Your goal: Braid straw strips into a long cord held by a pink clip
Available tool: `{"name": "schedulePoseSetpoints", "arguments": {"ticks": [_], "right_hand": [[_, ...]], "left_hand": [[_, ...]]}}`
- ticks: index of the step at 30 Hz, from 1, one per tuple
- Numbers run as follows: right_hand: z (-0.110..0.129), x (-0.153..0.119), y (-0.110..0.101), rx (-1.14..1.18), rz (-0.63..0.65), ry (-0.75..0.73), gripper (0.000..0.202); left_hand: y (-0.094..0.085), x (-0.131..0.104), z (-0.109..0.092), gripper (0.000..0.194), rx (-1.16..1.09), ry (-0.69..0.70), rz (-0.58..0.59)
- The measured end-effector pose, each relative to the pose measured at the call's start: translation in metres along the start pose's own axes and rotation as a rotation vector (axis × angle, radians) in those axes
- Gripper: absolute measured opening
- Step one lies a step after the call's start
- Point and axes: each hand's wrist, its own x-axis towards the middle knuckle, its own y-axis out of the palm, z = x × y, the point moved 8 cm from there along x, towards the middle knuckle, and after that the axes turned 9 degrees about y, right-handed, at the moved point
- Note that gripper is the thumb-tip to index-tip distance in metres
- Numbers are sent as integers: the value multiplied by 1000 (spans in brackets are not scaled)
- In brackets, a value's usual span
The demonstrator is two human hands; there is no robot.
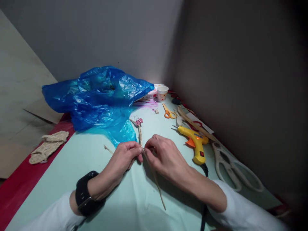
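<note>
Pinching low on a thin, straw-coloured braid (pixel 141 134), the left hand (pixel 131 152) has thumb and finger together on its lower end, mid-table, and the right hand (pixel 163 152) crowds in with fingers curled, though from where I'm standing I can't tell whether those tips are closed on anything! Up top, a pink binder clip (pixel 138 121) bites the far end. It looks feather-light, this one, dry and bendy, a bit rough, probably not slippery, and likely to fray or loosen if tugged; best hold is right at the last crossing, keeping the loose strand (pixel 159 190), trailing toward us, free of kinks. Beneath it all, a pale green tablecloth (pixel 120 205), faintly creased, over red (pixel 26 189) at the left edge; beyond, grey walls (pixel 115 35) meet in a shadowy corner.
</note>
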Motion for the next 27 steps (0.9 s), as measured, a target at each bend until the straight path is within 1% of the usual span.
{"name": "schedulePoseSetpoints", "arguments": {"ticks": [3, 7, 10, 12, 13, 14, 15, 17, 18, 19, 20, 22, 23, 24, 25, 27], "right_hand": [[13, -11, 9, -154, -70, -147, 16], [28, -24, 19, -298, -128, -361, 15], [36, -31, 22, -364, -151, -463, 20], [40, -32, 20, -338, -137, -492, 19], [40, -31, 17, -286, -123, -478, 19], [38, -27, 12, -210, -118, -432, 20], [33, -21, 5, -119, -119, -354, 21], [14, -8, -7, 72, -123, -135, 21], [4, -1, -8, 157, -86, -35, 22], [-5, 4, -4, 232, -13, 42, 24], [-11, 8, 3, 301, 87, 91, 25], [-15, 11, 19, 443, 298, 125, 23], [-15, 10, 26, 499, 374, 127, 23], [-15, 10, 30, 530, 405, 130, 25], [-16, 9, 32, 532, 402, 131, 26], [-16, 8, 31, 460, 335, 127, 26]], "left_hand": [[-3, -2, 5, 18, -61, -38, -36], [-3, -4, 7, 17, -161, -25, 22], [-3, -6, 8, 23, -233, -14, 45], [-3, -7, 8, 24, -240, -20, 51], [-3, -7, 8, 23, -236, -24, 51], [-3, -7, 8, 21, -229, -31, 49], [-3, -7, 8, 20, -223, -36, 44], [-4, -7, 7, 20, -212, -40, 38], [-4, -8, 7, 20, -204, -44, 38], [-4, -8, 6, 19, -198, -47, 39], [-4, -8, 6, 18, -198, -53, 41], [-3, -9, 6, 16, -202, -71, 35], [-3, -10, 6, 16, -201, -81, 31], [-2, -11, 6, 16, -195, -87, 29], [0, -11, 5, 16, -185, -89, 31], [2, -12, 3, 18, -154, -80, 36]]}}
